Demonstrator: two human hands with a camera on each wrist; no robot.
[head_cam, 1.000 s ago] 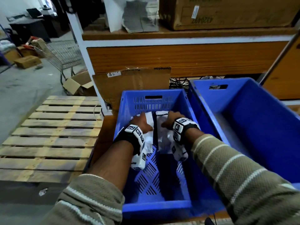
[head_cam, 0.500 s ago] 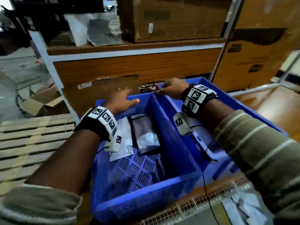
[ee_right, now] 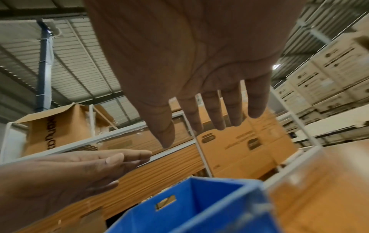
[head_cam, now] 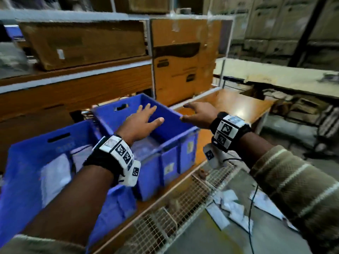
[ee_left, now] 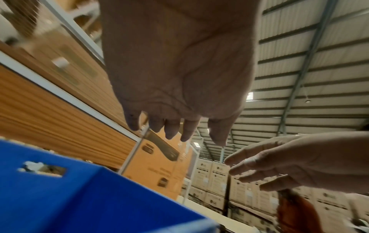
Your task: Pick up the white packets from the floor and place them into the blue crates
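White packets on floor (head_cam: 236,209): a loose scatter on the grey floor at about 5 o'clock in the head view, beyond a wire-mesh panel (head_cam: 165,217); they lie overlapping, and their count cannot be told through the blur.
White packets in crate (head_cam: 55,173): pale shapes lie in the bottom of the near blue crate (head_cam: 27,149), at about 8 o'clock.
Far blue crate (head_cam: 176,143): stands just beside the near one, toward 12 o'clock from it, a slot handle in its back wall; what lies on its bottom is too blurred to tell.
Left hand (head_cam: 139,121): held in the air over the far blue crate, palm down, fingers (head_cam: 146,109) straight and spread wide, holding nothing. The left wrist view shows the bare palm (ee_left: 179,63) with nothing in it.
Right hand (head_cam: 198,114): in the air past the right corner of the far crate, at about 1 o'clock from the left hand and apart from it, fingers stretched out and loosely spread, empty. The right wrist view shows the same bare palm (ee_right: 189,55).
Wrist bands: each wrist carries a black band with white marker tiles (head_cam: 119,149).
Low wooden platform (head_cam: 234,105): carries both crates.
Shelf rack (head_cam: 73,76): at 11 o'clock behind the crates, loaded with brown cardboard boxes (head_cam: 82,43).
Sleeves: striped, olive-brown knit (head_cam: 293,189).
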